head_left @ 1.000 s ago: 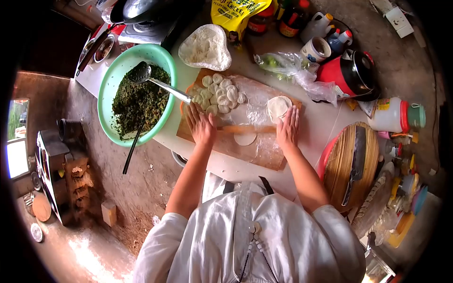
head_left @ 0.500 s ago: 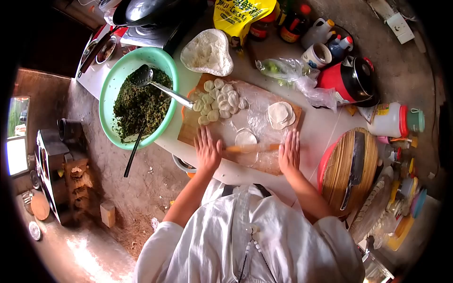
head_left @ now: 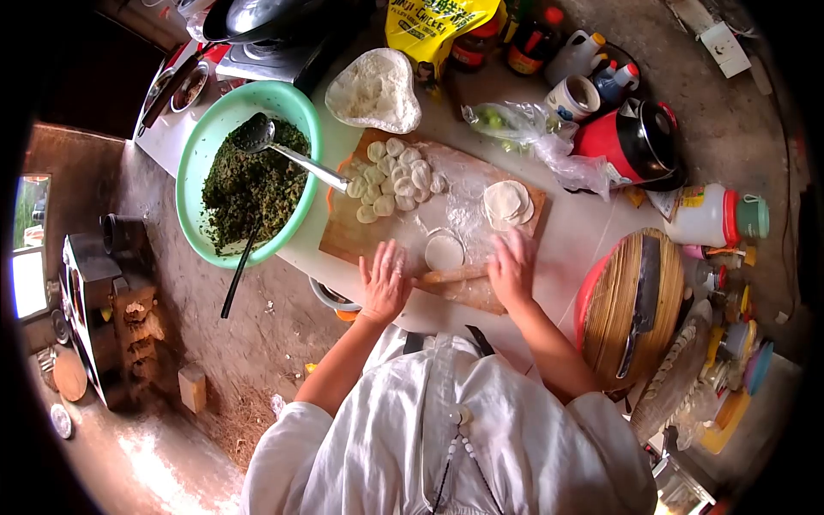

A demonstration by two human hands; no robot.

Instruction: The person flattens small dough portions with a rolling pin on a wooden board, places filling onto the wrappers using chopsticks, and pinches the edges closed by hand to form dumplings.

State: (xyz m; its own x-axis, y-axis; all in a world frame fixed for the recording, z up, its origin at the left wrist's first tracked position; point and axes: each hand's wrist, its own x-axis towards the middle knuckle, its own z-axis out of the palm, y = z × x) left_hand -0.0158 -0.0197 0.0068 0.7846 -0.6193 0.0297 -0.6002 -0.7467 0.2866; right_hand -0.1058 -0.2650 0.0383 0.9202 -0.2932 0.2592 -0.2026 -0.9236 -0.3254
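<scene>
A wooden rolling pin [head_left: 455, 275] lies across the near part of a floured wooden board [head_left: 343, 244]. My left hand [head_left: 385, 283] rests at its left end, fingers stretched and apart. Over the right end is my right hand [head_left: 512, 270], its fingers extended forward and slightly bent. Just beyond the pin lies a round dough wrapper [head_left: 445, 252]. Several finished wrappers are stacked [head_left: 507, 202] at the board's right, close to my right fingertips. Small flattened dough pieces [head_left: 399, 178] cluster at the board's upper left.
Left of the board stands a green basin [head_left: 184, 184] of chopped filling with a slotted spoon [head_left: 311, 166]. A bowl of flour [head_left: 375, 90] sits behind. To the right are a red kettle [head_left: 614, 146], a plastic bag [head_left: 536, 137] and a cleaver [head_left: 645, 296] on a round slatted lid [head_left: 618, 318].
The rolling pin has moved slightly toward me at its right end. My left hand has shifted a little nearer and right; my right hand has moved left, its fingers more bent.
</scene>
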